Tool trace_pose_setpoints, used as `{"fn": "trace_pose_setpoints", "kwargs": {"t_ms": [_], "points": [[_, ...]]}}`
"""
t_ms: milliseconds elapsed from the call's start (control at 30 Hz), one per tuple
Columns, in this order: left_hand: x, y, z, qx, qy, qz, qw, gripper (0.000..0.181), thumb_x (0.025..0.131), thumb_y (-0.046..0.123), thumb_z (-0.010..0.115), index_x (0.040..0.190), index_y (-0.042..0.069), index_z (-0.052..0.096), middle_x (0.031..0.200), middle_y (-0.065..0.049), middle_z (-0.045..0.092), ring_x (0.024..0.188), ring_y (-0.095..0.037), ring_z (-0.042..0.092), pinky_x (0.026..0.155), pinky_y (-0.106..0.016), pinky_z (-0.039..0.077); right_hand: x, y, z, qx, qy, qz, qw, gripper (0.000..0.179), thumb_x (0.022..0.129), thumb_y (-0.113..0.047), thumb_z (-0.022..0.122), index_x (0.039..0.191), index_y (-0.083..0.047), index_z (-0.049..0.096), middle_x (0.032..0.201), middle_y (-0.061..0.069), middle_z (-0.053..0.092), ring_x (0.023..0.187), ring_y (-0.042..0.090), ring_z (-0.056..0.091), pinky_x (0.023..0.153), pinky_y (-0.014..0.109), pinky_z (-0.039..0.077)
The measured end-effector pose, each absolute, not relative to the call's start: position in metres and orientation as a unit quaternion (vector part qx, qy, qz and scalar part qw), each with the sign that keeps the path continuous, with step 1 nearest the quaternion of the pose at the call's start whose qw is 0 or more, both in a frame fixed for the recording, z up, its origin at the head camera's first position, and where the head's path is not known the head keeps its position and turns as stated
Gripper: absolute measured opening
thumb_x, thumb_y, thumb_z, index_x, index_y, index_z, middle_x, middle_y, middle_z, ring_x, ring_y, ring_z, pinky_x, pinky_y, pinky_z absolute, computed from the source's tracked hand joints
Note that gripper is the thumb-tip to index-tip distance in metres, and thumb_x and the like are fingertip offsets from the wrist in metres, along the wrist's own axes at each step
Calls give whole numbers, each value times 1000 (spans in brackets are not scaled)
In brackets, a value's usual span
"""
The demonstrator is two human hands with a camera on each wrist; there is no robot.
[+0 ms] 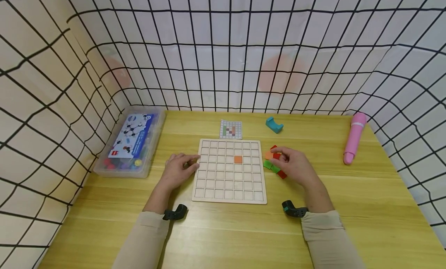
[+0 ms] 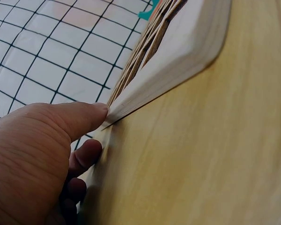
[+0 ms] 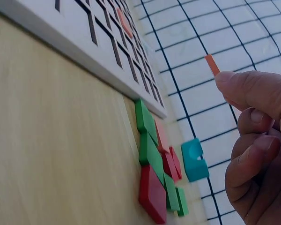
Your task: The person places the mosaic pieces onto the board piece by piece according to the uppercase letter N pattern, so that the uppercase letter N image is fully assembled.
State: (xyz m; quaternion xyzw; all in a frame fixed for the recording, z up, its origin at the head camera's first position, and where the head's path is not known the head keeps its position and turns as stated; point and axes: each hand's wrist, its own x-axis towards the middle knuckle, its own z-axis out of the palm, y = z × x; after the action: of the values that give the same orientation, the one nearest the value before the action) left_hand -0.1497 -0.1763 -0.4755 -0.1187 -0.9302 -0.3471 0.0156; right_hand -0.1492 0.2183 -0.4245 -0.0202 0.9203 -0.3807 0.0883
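My right hand point(image 1: 294, 164) pinches a thin orange square tile point(image 3: 212, 64) between thumb and finger, raised above a small pile of loose tiles. In that pile I see green tiles point(image 3: 151, 150), red tiles point(image 3: 152, 194) and another orange tile point(image 3: 161, 137). The wooden grid board point(image 1: 229, 184) lies flat in front of me, with one orange tile point(image 1: 238, 159) set in a square of its upper part. At the board's left edge my left hand point(image 1: 177, 169) rests on the table, its thumb and forefinger touching the rim.
Behind the board lies a small printed grid card point(image 1: 230, 129) with coloured squares. A teal curved piece point(image 1: 274, 125) is at the back. To the left stands a clear plastic case point(image 1: 130, 143); a pink cylinder point(image 1: 355, 138) lies far right. Black wire mesh point(image 1: 229, 48) surrounds the table.
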Motion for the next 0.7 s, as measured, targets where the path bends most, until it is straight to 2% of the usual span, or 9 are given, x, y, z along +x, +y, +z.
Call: {"fn": "trace_pose_setpoints", "kwargs": {"t_ms": [133,367,700], "points": [[-150,-176,-476,-115,-930,-348,11,34,98,30,70,131,22,71,95,0,67,87,-20,42,85,-40,27,-149,209,-424,-33,921,-378,90,35,97,-28,71,128,-13,67,77,2,47,66,19,44,56,27,32],[-151,-177,-478,-117,-931,-346,10,35,97,29,71,131,22,71,95,1,67,87,-20,42,84,-39,27,-148,196,-424,-56,928,-357,92,30,96,-29,72,123,-16,71,77,0,46,72,20,45,64,31,35],[-152,-177,-480,-119,-933,-341,17,34,97,29,71,130,22,72,95,1,67,87,-20,43,85,-39,28,-148,178,-428,-93,922,-361,102,28,95,-24,73,121,-15,72,70,-2,45,60,17,41,55,26,32]]}}
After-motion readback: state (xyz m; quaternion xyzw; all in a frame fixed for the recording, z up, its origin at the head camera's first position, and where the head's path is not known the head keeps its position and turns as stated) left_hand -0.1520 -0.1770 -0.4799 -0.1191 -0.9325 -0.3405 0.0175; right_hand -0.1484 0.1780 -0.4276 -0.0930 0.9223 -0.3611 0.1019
